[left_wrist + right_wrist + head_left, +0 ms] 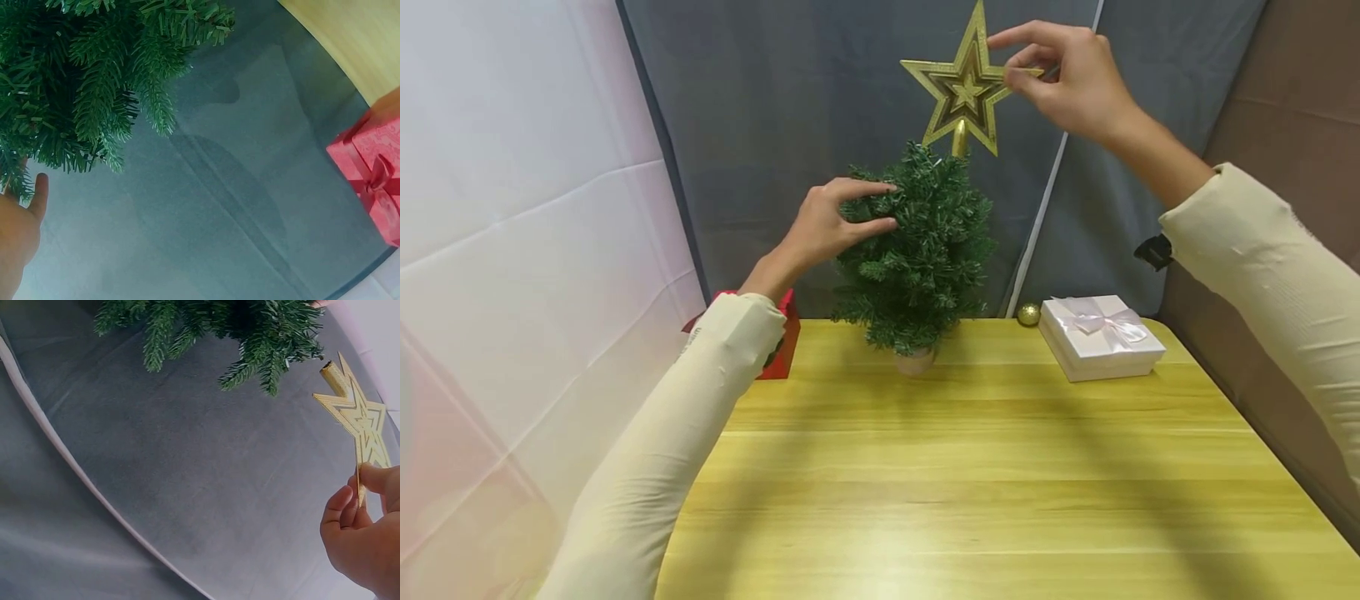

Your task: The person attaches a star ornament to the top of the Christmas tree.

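Note:
A gold star tree topper (965,87) is pinched by one point between the thumb and fingers of my right hand (1078,79). Its short hollow tube (336,378) points toward the branches, and the tube's open end shows apart from them in the right wrist view. Below stands a small green artificial Christmas tree (925,242) in a pale pot (914,360). My left hand (827,221) is at the tree's upper left side, thumb and fingers extended and spread apart. Its fingertips reach the outer needles; whether they touch a branch I cannot tell.
On the wooden table (940,467), a white gift box (1101,337) with a ribbon bow stands at the back right, beside a gold ball ornament (1028,314). A red gift box (378,178) is at the left, partly behind my left sleeve. Grey cloth (760,125) hangs behind.

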A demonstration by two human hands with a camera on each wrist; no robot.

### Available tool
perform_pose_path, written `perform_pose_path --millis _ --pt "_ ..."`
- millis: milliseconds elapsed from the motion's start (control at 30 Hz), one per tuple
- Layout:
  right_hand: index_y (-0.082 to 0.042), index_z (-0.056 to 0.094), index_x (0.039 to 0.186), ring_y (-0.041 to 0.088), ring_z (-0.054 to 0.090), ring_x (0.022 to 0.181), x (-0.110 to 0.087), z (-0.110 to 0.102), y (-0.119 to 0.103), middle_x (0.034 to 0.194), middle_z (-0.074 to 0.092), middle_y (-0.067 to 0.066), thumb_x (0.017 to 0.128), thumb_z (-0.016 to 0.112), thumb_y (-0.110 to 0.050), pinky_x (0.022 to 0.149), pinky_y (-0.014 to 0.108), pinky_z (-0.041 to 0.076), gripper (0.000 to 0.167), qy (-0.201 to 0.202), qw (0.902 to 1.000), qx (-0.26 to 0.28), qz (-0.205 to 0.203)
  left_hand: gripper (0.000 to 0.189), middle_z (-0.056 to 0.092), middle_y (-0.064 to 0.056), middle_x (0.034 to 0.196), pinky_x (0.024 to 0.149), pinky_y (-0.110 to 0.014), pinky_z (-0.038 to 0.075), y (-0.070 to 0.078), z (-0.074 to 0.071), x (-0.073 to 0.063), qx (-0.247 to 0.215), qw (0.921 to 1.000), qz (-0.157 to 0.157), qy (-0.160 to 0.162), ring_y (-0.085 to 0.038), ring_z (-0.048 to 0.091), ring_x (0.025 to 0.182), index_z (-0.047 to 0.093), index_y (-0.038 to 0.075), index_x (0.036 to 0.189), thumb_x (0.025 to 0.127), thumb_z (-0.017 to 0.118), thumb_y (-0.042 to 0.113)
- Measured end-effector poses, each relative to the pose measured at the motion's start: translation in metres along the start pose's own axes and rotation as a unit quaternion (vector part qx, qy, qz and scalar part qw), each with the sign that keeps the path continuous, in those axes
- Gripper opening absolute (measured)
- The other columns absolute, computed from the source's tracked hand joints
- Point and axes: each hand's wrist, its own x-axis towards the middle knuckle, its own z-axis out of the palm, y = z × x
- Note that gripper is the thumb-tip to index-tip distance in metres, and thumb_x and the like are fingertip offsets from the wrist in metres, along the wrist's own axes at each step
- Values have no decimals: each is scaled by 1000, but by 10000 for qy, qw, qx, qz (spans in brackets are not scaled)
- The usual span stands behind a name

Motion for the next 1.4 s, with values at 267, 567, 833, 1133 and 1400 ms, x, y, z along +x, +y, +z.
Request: perform_pose_path --millis 267,567,833,1133,1400 --pt "-21 65 143 0 46 63 13 8 -4 113 74 3 107 60 -20 59 22 32 36 28 9998 6 -216 51 67 0 139 116 -42 39 1 2 1 -16 10000 -79 -19 -21 54 135 70 23 138 91 83 36" --pt "-21 65 143 -4 53 78 28 18 -10 117 74 6 108 59 -22 63 23 34 36 28 9997 106 -227 51 67 0 139 117 -42 39 2 5 2 -96 9999 -86 -11 -21 54 135 70 23 138 91 83 36" --pt "-19 66 142 -3 51 69 35 29 -10 116 75 11 107 59 -19 63 21 34 35 104 9993 221 -281 51 66 0 140 117 -42 39 6 6 2 -87 9999 -138 -42 -21 54 136 70 23 138 91 83 36" --pt "-20 67 141 -7 54 75 37 41 -7 115 75 11 107 60 -19 61 20 33 34 188 9991 334 -179 51 66 -1 140 117 -43 38 8 8 2 -104 9998 -144 -47 -22 54 136 70 23 138 91 83 37" --pt "-20 66 142 -2 51 67 35 45 -7 118 74 11 108 59 -19 56 19 32 35 109 9993 324 -163 50 67 0 138 117 -43 39 8 7 2 -62 9999 -87 -33 -21 54 135 70 23 138 91 82 37"
